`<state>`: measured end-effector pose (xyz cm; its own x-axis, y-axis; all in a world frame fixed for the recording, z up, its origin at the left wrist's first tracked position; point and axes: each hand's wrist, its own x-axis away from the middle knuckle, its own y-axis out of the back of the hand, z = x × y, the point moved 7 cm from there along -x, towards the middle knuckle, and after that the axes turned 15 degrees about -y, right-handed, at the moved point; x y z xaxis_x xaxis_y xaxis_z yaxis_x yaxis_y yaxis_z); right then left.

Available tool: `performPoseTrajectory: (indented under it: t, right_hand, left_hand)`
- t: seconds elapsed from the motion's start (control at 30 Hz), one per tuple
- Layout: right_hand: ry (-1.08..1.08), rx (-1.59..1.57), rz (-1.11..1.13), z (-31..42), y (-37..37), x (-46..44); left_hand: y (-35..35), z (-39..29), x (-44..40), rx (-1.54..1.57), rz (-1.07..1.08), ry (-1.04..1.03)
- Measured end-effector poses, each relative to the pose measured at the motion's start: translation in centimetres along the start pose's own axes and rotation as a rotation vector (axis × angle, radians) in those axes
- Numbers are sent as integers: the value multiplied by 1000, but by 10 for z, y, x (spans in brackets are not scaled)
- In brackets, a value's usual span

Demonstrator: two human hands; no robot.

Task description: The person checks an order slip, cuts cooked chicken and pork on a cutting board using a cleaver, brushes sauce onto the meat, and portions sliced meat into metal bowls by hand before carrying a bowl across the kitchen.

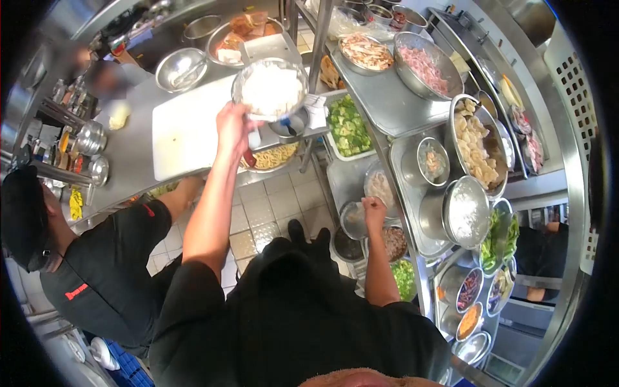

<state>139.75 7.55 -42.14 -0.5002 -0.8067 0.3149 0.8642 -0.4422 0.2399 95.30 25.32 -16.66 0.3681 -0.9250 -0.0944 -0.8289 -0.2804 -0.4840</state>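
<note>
My left hand (233, 129) is raised over the far counter and grips the rim of a metal bowl (272, 90) filled with something white. Below that bowl are a red-handled tool (249, 157) and a tray of noodles (276, 157). My right hand (374, 211) is down at the lower shelf on the right, fingers closed at the edge of a small metal bowl (353, 221). Just behind it sits a bowl of pale food (379, 187). The fingertips of my right hand are partly hidden.
A co-worker (109, 271) in black stands close on my left. The metal rack (371, 106) on my right carries bowls of dumplings (476, 148), sliced pink meat (422, 69) and broccoli (348, 126). A white cutting board (190, 132) lies on the counter.
</note>
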Motion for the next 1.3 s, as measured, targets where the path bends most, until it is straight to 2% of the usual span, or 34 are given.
performPoseTrajectory:
  t: [0.1, 0.2, 0.27, 0.37, 0.4, 0.43, 0.53, 0.63, 0.73, 0.83, 0.93, 1.03, 1.13, 1.3]
  right_hand:
    - [100, 340, -161, -6, 12, -30]
    - [55, 642, -329, -40, 20, -76]
    - [-68, 687, -290, -71, 25, -107]
    - [-294, 634, -77, -148, 39, -155]
    - [-339, 609, -31, -156, 41, -157]
    - [-289, 699, -65, -154, 43, -162]
    - [-123, 543, -109, -141, 45, -149]
    - [-233, 529, -239, -78, 36, -95]
    - [-215, 464, -263, -95, 33, -98]
    - [-62, 395, -134, -91, 16, -99]
    - [-185, 112, -91, -83, -2, -100]
    - [-133, 38, -35, -75, -18, -106]
    - [-77, 103, -42, -57, -26, -101]
    - [-94, 41, -29, -32, -32, -80]
  left_hand:
    - [-9, 17, -80, -61, 21, -73]
    - [-15, 33, -124, -99, -40, -73]
    - [-16, 40, -136, -108, -42, -60]
    - [-9, 55, -139, -91, -5, -25]
    - [-8, 58, -137, -106, 1, -9]
    - [-7, 59, -136, -118, 5, 1]
    - [-2, 56, -132, -142, 26, 30]
    - [4, 58, -134, -143, 45, 61]
    - [3, 53, -127, -180, 54, 90]
    - [6, 53, -125, -172, 62, 110]
    - [8, 51, -124, -165, 63, 112]
    - [11, 53, -126, -175, 73, 114]
    - [14, 54, -128, -194, 67, 115]
    - [13, 53, -127, -228, 62, 133]
